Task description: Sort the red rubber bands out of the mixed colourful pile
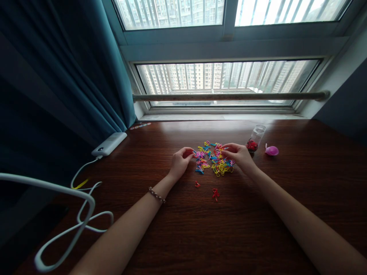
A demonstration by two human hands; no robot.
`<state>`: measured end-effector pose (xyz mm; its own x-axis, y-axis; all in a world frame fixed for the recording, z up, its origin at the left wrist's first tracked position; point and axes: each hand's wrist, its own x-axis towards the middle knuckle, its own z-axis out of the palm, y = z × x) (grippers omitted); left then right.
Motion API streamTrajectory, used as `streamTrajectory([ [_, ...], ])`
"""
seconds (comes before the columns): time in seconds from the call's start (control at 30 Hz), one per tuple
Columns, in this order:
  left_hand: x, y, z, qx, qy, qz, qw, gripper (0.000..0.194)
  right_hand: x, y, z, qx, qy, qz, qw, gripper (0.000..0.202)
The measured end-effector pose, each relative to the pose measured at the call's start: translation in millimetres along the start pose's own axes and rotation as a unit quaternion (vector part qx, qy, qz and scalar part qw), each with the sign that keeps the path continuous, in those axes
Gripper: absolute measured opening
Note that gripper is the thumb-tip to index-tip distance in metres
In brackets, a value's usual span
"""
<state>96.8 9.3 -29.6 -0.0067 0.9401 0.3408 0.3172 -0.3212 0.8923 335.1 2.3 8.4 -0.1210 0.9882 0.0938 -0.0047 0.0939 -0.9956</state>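
A loose pile of small coloured clip-like pieces, in yellow, pink, blue and orange, lies on the dark wooden table. At the pile's left edge, my left hand has thumb and forefinger pinched together by pink and blue pieces. My right hand reaches over the right side of the pile, its fingertips pinched too. What either hand has between its fingers is too small to make out. A clear bottle with red pieces inside leans just beyond my right hand. Nearer me lie a few red pieces, apart from the pile.
A purple-pink lid-like thing rests right of the bottle. On the left are a white power bank and a looping white cable, partly beside my left forearm. Blue curtain and a window rail border the table.
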Motion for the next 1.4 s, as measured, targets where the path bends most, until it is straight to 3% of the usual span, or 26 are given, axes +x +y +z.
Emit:
streamTrajectory([
  [0.2, -0.2, 0.5, 1.4, -0.017, -0.015, 0.011, 1.000, 0.013, 2.4, 8.1, -1.5, -0.040, 0.010, -0.021, 0.999, 0.030],
  [0.37, -1.2, 6.4, 1.8, 0.011, -0.028, 0.063, 0.998, 0.010, 3.3, 10.8, -1.0, -0.090, 0.029, -0.059, 0.994, 0.033],
  [0.57, -3.2, 11.4, 6.2, -0.066, -0.051, 0.021, 0.996, 0.019, 0.7, 7.2, 2.5, -0.068, 0.022, -0.047, 0.996, 0.028],
  [0.87, -22.9, 30.8, 22.3, -0.033, -0.108, 0.093, 0.989, 0.013, -7.2, 6.8, 16.2, -0.104, -0.012, -0.078, 0.991, 0.025],
  [1.2, -25.5, 34.1, 23.8, -0.012, -0.060, 0.087, 0.994, 0.016, -16.8, 8.1, 32.5, -0.132, -0.047, -0.119, 0.983, 0.020],
  [1.33, -20.4, 32.7, 17.7, 0.035, 0.017, 0.078, 0.996, 0.023, -13.1, 3.8, 26.6, -0.106, -0.011, -0.077, 0.991, 0.021],
  [1.4, -13.8, 26.3, 11.1, 0.091, 0.059, 0.071, 0.992, 0.028, -10.8, -1.9, 20.3, -0.089, -0.046, -0.036, 0.994, 0.024],
])
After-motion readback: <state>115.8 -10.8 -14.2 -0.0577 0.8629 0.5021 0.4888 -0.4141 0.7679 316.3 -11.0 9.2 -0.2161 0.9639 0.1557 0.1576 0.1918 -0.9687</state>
